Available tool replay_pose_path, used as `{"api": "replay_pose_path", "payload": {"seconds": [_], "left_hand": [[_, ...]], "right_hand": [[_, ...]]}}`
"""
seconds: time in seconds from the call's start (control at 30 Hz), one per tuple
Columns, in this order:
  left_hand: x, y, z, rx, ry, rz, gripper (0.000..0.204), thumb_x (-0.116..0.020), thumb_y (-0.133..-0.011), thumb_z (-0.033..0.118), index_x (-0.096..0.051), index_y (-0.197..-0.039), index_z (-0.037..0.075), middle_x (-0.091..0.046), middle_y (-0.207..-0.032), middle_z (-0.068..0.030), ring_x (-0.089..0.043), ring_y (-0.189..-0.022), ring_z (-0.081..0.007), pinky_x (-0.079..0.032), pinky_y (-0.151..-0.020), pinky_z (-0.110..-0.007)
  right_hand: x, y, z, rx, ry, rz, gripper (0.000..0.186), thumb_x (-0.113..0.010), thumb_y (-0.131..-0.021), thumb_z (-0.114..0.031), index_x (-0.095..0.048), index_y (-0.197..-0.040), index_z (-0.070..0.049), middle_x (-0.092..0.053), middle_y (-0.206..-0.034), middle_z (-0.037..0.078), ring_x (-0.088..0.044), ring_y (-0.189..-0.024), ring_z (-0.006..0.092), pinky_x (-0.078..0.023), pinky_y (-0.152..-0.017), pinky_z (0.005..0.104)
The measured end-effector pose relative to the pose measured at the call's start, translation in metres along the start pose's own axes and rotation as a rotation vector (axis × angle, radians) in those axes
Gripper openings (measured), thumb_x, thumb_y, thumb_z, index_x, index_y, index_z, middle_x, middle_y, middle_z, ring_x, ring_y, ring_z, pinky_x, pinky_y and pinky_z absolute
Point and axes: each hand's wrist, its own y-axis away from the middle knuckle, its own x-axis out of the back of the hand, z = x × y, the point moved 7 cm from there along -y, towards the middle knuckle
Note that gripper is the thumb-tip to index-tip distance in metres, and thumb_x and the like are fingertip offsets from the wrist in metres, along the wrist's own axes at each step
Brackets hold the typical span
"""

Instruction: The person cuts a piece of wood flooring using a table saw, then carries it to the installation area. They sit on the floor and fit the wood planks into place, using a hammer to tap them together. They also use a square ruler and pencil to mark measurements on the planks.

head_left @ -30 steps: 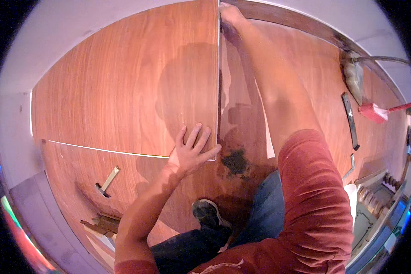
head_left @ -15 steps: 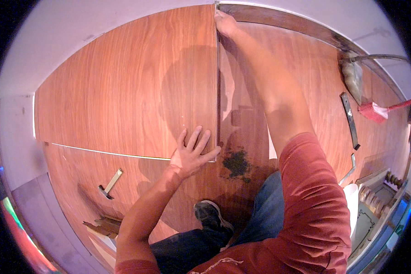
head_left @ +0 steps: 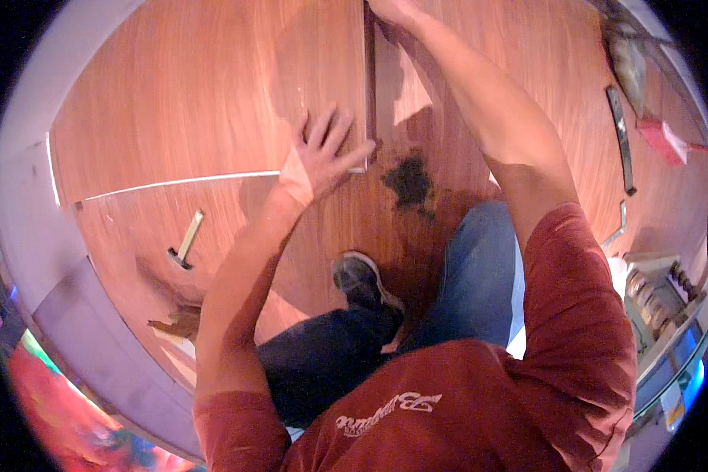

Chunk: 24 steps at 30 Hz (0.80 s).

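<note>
A large wood-grain panel [head_left: 189, 94] lies over a similar wood-look floor, a pale strip along its near edge. My left hand [head_left: 316, 161] rests flat on the panel's near right corner, fingers spread and thumb reaching to the right edge. At the top of the picture, my right hand [head_left: 395, 9] touches the far part of that same right edge. Its fingers are largely cut off by the frame. A dark gap [head_left: 370, 79] runs along this edge. Just right of the corner, a patch of dark dirt [head_left: 409, 182] marks the floor.
A hammer [head_left: 187, 240] lies at left, near broken wood scraps [head_left: 177, 322]. To the right are a flat dark bar [head_left: 620, 141], a bent metal piece [head_left: 620, 224], a red-and-white brush head [head_left: 662, 143] and a plastic bag [head_left: 628, 67]. My shoe [head_left: 360, 279] stands close to the panel.
The view has tipped toward my body, so everything sits higher and the panel's far edge has left the picture. My left hand keeps its place on the corner; my right hand is now partly cropped.
</note>
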Motion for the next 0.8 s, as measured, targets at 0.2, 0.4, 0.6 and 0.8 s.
{"api": "replay_pose_path", "payload": {"seconds": [0.2,0.4,0.6,0.8], "left_hand": [[-0.001,-0.019,0.010,-0.016,0.010,0.075,0.071,-0.081,-0.075,0.040,-0.056,-0.141,0.040,-0.037,-0.162,-0.0156,-0.034,-0.149,-0.0401,-0.026,-0.118,-0.064],[-0.005,-0.008,0.006,0.005,-0.027,0.121,0.073,-0.084,-0.073,0.049,-0.054,-0.140,0.043,-0.042,-0.158,-0.0095,-0.033,-0.150,-0.0353,-0.022,-0.118,-0.064],[-0.001,-0.007,0.005,0.019,-0.004,0.125,0.076,-0.084,-0.071,0.047,-0.054,-0.141,0.044,-0.041,-0.159,-0.0098,-0.034,-0.149,-0.0353,-0.024,-0.118,-0.062],[-0.003,-0.007,0.005,0.015,-0.013,0.145,0.071,-0.082,-0.074,0.042,-0.057,-0.141,0.043,-0.042,-0.160,-0.0104,-0.036,-0.149,-0.0357,-0.025,-0.120,-0.060]], "right_hand": [[0.014,0.120,-0.028,0.049,-0.129,-0.020,0.059,-0.043,-0.109,-0.033,-0.039,-0.153,0.005,-0.043,-0.154,0.029,-0.045,-0.143,0.0388,-0.036,-0.119,0.0433],[-0.008,0.220,-0.044,-0.087,-0.272,-0.086,0.050,-0.045,-0.108,-0.024,-0.047,-0.148,0.004,-0.055,-0.147,0.028,-0.051,-0.140,0.0377,-0.038,-0.118,0.0415],[-0.006,0.309,-0.065,-0.120,-0.015,-0.117,0.055,-0.063,-0.094,-0.014,-0.050,-0.145,0.004,-0.054,-0.145,0.031,-0.050,-0.139,0.0426,-0.038,-0.119,0.0444],[-0.023,0.305,-0.056,-0.026,0.198,-0.266,0.065,-0.068,-0.090,-0.017,-0.046,-0.146,0.006,-0.051,-0.148,0.030,-0.050,-0.138,0.0436,-0.040,-0.119,0.0459]]}}
